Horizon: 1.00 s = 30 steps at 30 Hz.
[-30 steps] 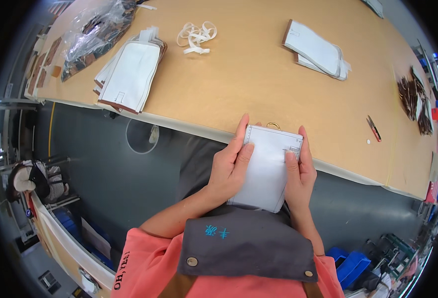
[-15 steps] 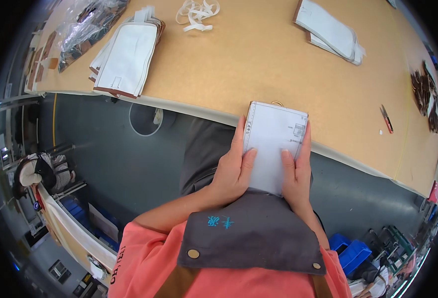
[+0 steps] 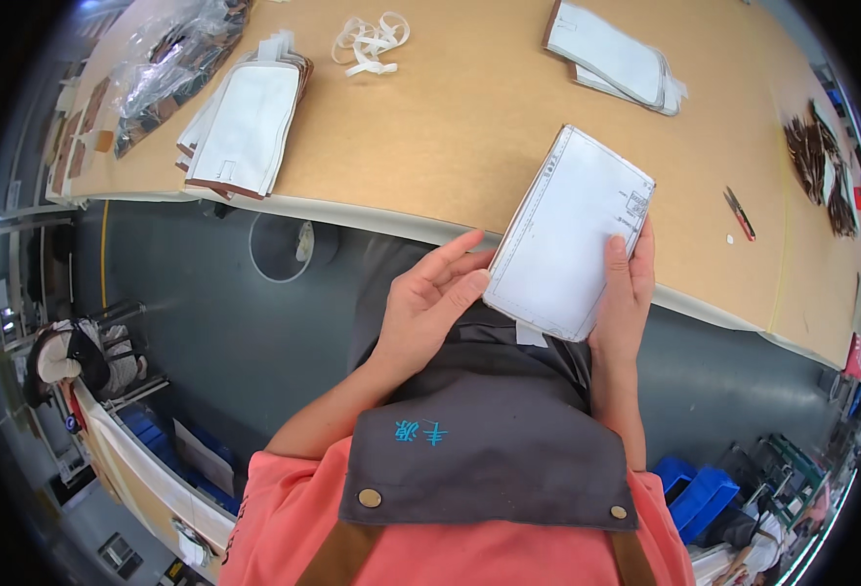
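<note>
Right hand [image 3: 628, 293]: gripping white, flat, rectangular panel [image 3: 567, 239], angled toward one o'clock
Left hand [image 3: 425, 311]: fingers loosely spread at panel's eight o'clock, contact unclear

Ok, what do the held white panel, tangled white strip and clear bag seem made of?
White panel: smooth, mostly matte, perhaps paper-like or coated fabric; its flat face and straight edges leave it open. Tangled white strip: probably fabric tape, matte; it lies in soft, flat loops. Clear bag: likely thin plastic film, glossy; it is see-through and wrinkled, with bright highlights.
</note>
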### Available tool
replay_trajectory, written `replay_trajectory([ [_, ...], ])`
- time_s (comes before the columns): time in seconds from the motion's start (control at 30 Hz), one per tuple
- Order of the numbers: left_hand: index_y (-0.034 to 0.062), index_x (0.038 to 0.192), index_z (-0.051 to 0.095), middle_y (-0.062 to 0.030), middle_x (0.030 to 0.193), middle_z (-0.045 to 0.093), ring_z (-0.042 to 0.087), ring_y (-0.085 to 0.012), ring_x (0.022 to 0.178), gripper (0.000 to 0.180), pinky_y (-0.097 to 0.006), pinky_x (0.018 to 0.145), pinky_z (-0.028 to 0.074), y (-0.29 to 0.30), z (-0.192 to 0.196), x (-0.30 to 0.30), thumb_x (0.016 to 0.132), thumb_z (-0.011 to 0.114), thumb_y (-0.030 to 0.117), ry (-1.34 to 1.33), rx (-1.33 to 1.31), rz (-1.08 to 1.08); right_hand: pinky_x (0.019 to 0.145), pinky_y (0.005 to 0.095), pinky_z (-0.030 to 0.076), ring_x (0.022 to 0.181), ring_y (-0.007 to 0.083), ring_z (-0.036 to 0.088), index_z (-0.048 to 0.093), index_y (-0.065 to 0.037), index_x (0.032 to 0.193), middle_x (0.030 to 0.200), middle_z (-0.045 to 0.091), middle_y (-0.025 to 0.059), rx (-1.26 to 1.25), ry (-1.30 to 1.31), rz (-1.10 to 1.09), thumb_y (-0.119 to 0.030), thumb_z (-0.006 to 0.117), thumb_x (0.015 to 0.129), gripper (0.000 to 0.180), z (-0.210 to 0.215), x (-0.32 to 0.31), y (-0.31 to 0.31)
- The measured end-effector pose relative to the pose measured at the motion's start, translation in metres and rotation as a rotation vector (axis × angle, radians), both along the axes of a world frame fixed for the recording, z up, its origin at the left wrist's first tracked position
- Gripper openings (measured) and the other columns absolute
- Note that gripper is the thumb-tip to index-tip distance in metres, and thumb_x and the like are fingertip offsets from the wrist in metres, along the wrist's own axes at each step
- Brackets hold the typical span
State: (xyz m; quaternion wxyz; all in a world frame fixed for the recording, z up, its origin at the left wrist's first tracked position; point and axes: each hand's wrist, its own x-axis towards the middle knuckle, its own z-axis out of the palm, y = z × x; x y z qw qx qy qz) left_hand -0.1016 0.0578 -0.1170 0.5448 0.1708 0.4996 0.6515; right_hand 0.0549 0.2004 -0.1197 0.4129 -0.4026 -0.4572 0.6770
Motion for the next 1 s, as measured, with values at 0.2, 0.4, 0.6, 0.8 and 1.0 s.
replay_trajectory([
  [0.2,-0.0036,0.133,0.058,-0.0142,0.12,0.069,0.067,-0.0164,0.106,0.038,-0.03,0.091,0.055,0.0,0.011,0.011,0.098,0.063,0.008,0.13,-0.093,-0.044,0.108,0.0306,0.038,0.128,0.0176,0.048,0.025,0.003,0.152,0.144,0.047,0.014,0.068,0.072,-0.002,-0.015,0.05,0.104,0.057,0.004,0.007,-0.002],
  [0.4,-0.0027,0.134,0.057,-0.0132,0.12,0.069,0.068,-0.0175,0.106,0.039,-0.032,0.089,0.058,-0.008,0.012,0.014,0.097,0.063,0.008,0.09,-0.113,-0.047,0.108,0.0307,0.039,0.128,0.0177,0.049,0.025,0.003,0.152,0.143,0.047,0.0144,0.076,0.138,-0.007,-0.015,0.05,0.104,0.057,0.003,0.011,-0.01],
  [0.6,-0.0044,0.136,0.056,-0.01,0.118,0.069,0.066,-0.0124,0.103,0.04,-0.026,0.088,0.055,-0.015,0.014,0.025,0.099,0.062,0.009,0.177,-0.064,-0.035,0.107,0.0306,0.04,0.126,0.0177,0.05,0.026,0.002,0.152,0.142,0.049,0.0142,0.159,0.103,-0.039,-0.014,0.049,0.105,0.055,0.003,0.015,-0.013],
  [0.8,-0.002,0.136,0.056,-0.0108,0.123,0.068,0.067,-0.0158,0.107,0.04,-0.029,0.09,0.057,-0.017,0.014,0.02,0.098,0.061,0.005,0.161,-0.103,-0.049,0.106,0.031,0.04,0.126,0.0176,0.05,0.026,0.001,0.152,0.142,0.049,0.0138,0.203,0.058,-0.069,-0.013,0.048,0.105,0.054,0.01,0.013,-0.017],
  [1.0,-0.0039,0.127,0.062,-0.0141,0.105,0.073,0.074,-0.0181,0.083,0.041,-0.027,0.072,0.059,-0.013,0.012,0.03,0.088,0.071,0.002,0.89,0.135,0.035,0.105,0.034,0.044,0.123,0.0187,0.053,0.029,-0.001,0.151,0.14,0.051,0.012,0.091,0.268,-0.072,-0.016,0.048,0.106,0.051,0.002,0.018,-0.014],
])
